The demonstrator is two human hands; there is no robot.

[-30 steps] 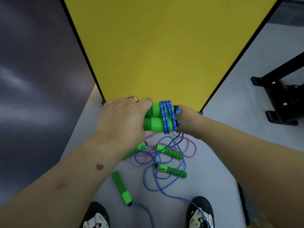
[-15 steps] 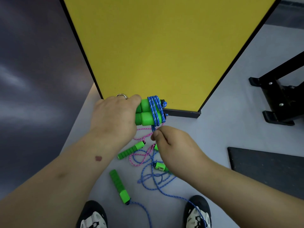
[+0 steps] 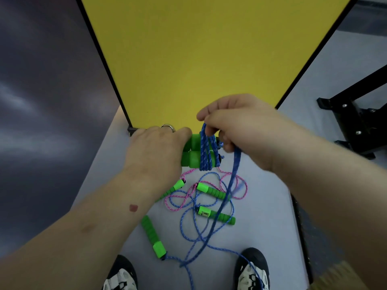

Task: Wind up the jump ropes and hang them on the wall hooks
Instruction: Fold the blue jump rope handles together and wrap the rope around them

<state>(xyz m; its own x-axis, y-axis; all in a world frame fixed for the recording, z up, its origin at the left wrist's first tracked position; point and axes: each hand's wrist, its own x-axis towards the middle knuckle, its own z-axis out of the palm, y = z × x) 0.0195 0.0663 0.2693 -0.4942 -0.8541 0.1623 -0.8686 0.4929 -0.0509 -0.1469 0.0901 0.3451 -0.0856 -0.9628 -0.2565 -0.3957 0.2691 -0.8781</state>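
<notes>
Head view: pale grey floor (image 3: 272, 206), yellow panel (image 3: 199, 49) upright ahead, black metal stand (image 3: 356, 126) at right. Left hand (image 3: 156, 151) curled round paired green handles (image 3: 191, 151), wound with blue rope (image 3: 206, 153). Right hand (image 3: 245, 130) pinching blue strand above handles. Pink rope (image 3: 209, 185) and three more handles loose on floor below. Shoes (image 3: 251, 268) cut off by bottom edge; wall hooks unseen.

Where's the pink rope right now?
In the head view the pink rope lies loose on the floor below both hands, tangled with blue rope among the green handles, ahead of the shoes.
</notes>
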